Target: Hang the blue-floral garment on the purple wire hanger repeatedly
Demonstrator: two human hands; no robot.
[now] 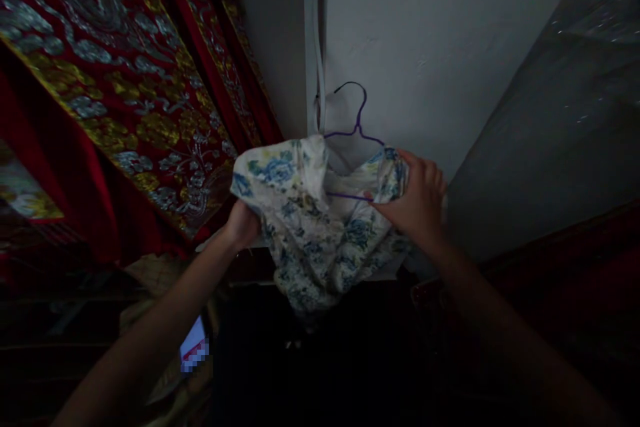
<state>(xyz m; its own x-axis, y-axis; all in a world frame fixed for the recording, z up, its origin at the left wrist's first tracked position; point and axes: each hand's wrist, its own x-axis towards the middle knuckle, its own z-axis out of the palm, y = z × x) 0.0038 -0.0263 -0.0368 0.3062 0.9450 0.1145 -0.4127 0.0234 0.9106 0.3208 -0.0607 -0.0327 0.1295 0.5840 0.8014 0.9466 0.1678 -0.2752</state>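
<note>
A white garment with blue and yellow-green floral print (310, 233) hangs on a purple wire hanger (358, 128) in front of me. The hanger's hook points up, and its lower bar shows across the neck opening. My right hand (423, 193) is closed on the garment's right shoulder, thumb at the neckline beside the bar. At the other side, my left hand (243, 223) holds the garment below its left shoulder. The cloth hides most of the left fingers.
Red cloth with gold and silver embroidery (150, 100) hangs at the left. Behind the hanger is a pale wall (425, 33) with a white cable (317, 33). Clear plastic sheeting (560, 93) covers the right side. A lit phone-like screen (194, 340) glows at lower left.
</note>
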